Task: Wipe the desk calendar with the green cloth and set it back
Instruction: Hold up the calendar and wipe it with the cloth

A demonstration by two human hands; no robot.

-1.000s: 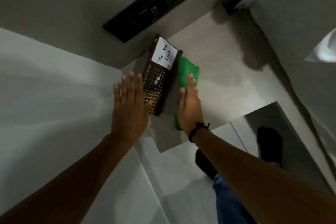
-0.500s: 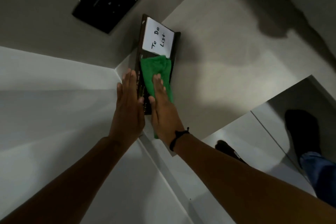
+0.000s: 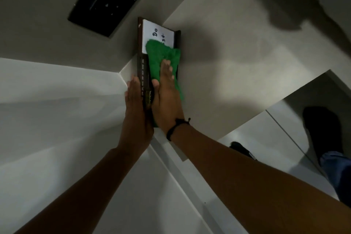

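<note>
Flat right hand (image 3: 167, 97) presses the green cloth (image 3: 163, 59) onto the desk calendar (image 3: 141, 66) lying at the counter's left edge, while the open left hand (image 3: 134, 106) braces its left side; even pressure should prevent sliding.

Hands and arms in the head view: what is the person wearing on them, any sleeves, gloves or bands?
Both forearms are bare, with no sleeves in view. The left hand wears nothing. The right hand is gloveless; its wrist carries a thin black cord band with a small knotted end sticking out.

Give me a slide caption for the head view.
Right hand presses green cloth across desk calendar; left hand steadies it.
</note>
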